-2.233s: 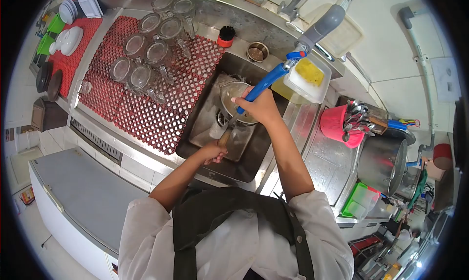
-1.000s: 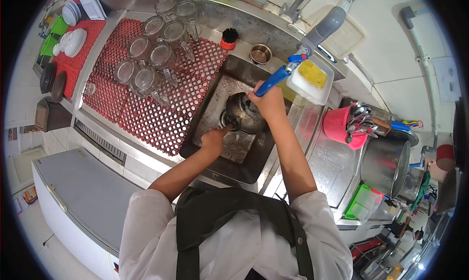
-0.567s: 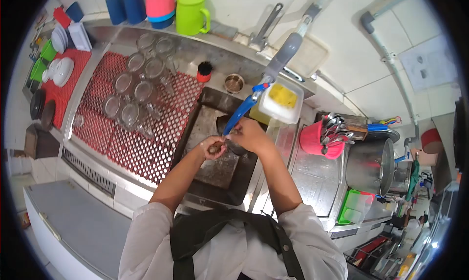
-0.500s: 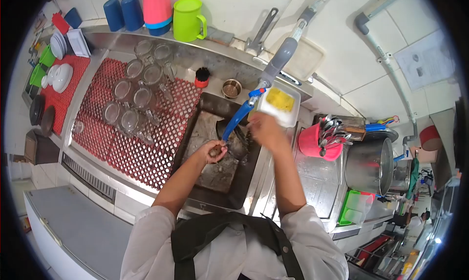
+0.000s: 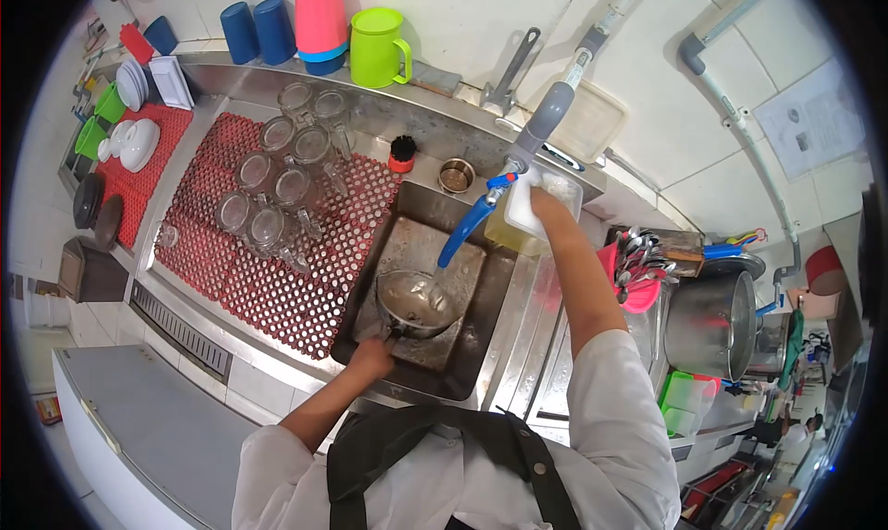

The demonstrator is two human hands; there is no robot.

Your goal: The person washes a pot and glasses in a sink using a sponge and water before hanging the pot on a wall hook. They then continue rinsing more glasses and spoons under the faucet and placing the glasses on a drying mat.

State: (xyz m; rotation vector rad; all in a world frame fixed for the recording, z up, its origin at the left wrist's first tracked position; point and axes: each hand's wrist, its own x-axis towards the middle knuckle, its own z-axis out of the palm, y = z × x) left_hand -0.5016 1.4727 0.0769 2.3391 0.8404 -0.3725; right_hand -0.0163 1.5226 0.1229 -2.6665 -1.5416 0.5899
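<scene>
My left hand (image 5: 372, 354) grips the handle of a small steel saucepan (image 5: 414, 301), which sits low in the steel sink (image 5: 499, 294) near its front edge. My right hand (image 5: 546, 203) reaches up into a white plastic tub (image 5: 566, 186) on the sink's back right rim. Its fingers lie inside the tub and hide what is in there. A blue flexible tap spout (image 5: 467, 230) hangs over the sink between the two hands, touched by neither hand.
A red perforated mat (image 5: 319, 280) left of the sink holds several upturned glass mugs (image 5: 277, 186). Behind the sink stand a black brush (image 5: 402, 153) and a small metal cup (image 5: 456, 174). At the right are a pink cutlery holder (image 5: 638, 291) and a big steel pot (image 5: 717, 322).
My right hand let go of the saucepan under the spout and moved up into the white tub. My left hand drew the saucepan back toward the sink's front edge.
</scene>
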